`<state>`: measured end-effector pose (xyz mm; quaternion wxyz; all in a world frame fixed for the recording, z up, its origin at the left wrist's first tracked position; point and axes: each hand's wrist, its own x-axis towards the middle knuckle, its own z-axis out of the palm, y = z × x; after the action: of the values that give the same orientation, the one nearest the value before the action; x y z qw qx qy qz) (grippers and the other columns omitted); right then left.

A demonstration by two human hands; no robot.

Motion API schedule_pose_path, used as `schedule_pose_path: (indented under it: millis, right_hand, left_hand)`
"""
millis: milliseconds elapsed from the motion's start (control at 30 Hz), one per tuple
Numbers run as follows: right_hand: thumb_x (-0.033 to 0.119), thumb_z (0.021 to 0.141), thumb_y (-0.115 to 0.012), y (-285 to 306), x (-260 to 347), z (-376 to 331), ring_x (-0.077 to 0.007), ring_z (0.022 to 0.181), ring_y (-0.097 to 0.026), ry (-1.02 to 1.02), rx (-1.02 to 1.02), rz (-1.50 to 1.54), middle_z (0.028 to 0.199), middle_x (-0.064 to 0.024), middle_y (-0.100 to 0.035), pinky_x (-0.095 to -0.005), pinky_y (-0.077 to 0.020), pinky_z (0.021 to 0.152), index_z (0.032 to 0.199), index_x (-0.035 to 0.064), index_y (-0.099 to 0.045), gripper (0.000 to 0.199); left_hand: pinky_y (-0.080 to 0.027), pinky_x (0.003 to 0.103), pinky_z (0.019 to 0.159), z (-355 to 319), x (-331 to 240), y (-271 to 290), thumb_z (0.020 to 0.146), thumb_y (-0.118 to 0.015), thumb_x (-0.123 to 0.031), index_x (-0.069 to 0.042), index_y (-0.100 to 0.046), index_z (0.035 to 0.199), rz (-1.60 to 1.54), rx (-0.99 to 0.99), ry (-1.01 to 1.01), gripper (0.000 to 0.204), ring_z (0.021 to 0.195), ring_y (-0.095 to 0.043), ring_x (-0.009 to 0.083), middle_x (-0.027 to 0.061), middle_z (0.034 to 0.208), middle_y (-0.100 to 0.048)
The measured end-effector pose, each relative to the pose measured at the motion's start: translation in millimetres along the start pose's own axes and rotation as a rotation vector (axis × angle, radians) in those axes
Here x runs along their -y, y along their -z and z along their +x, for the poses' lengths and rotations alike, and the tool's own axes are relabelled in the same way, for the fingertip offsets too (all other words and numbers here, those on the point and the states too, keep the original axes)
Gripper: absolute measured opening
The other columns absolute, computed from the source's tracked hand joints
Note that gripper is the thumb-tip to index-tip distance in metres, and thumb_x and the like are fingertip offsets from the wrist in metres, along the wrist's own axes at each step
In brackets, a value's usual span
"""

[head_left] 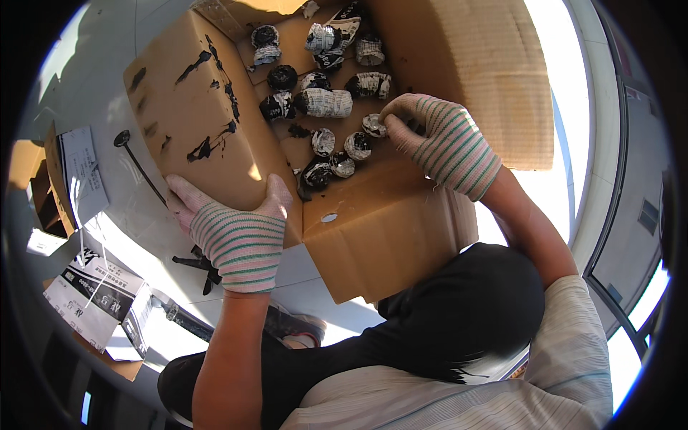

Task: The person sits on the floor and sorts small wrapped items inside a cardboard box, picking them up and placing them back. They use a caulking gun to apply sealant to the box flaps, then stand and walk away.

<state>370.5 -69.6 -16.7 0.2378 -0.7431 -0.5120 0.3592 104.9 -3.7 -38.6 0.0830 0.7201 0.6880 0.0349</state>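
A large open cardboard box (390, 236) stands before me, with several black lumps wrapped in printed paper inside. My left hand (236, 229), in a pink and green striped glove, lies spread on the box's left flap (208, 136), which has black smears. My right hand (441, 140), in a matching glove, reaches over the near right side of the box. Its thumb and forefinger pinch at the edge of a small paper-wrapped lump (373, 125). Close by lie more round wrapped lumps (357, 145) and a longer paper-wrapped roll (324, 103).
Left of the box, a thin dark rod with a round end (140, 165) rests by the flap. A black tool-like object (197, 265) lies on the pale tiled floor. Printed cartons (93, 294) stand at the far left. My bent knee (466, 308) is close to the box's near flap.
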Motion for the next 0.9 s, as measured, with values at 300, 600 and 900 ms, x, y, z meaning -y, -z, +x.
schedule_pose_path:
  millis: [300,600,900]
  right_hand:
    - [0.027,0.091,-0.068,-43,-10,46,-0.0386,0.097,-0.07,0.059,0.637,-0.683,0.098,-0.0183,-0.073,-0.0462,-0.057,0.084,0.106,0.0058,-0.074,0.026]
    - [0.023,0.087,-0.068,-72,-16,51,-0.0375,0.09,-0.074,0.111,0.675,-0.822,0.09,-0.0163,-0.076,-0.0453,-0.0591,0.08,0.087,0.0074,-0.078,0.018]
    - [0.017,0.085,-0.066,-79,-29,47,-0.0404,0.085,-0.072,0.183,0.614,-0.764,0.085,-0.0197,-0.074,-0.0472,-0.0585,0.078,0.085,0.0049,-0.076,0.016]
  left_hand:
    - [-0.035,0.053,0.12,4,-2,4,0.071,-0.089,-0.038,0.014,-0.015,0.156,-0.088,0.072,0.045,0.124,0.142,-0.036,0.049,0.0404,0.15,-0.032]
    - [-0.033,0.058,0.119,0,11,-10,0.073,-0.087,-0.042,0.014,-0.013,0.156,-0.064,-0.018,-0.08,0.125,0.143,-0.033,0.0528,0.0428,0.15,-0.03]
    - [-0.034,0.058,0.118,1,10,-8,0.071,-0.088,-0.043,0.015,-0.015,0.156,-0.065,0.0,-0.058,0.125,0.142,-0.034,0.0532,0.0428,0.149,-0.032]
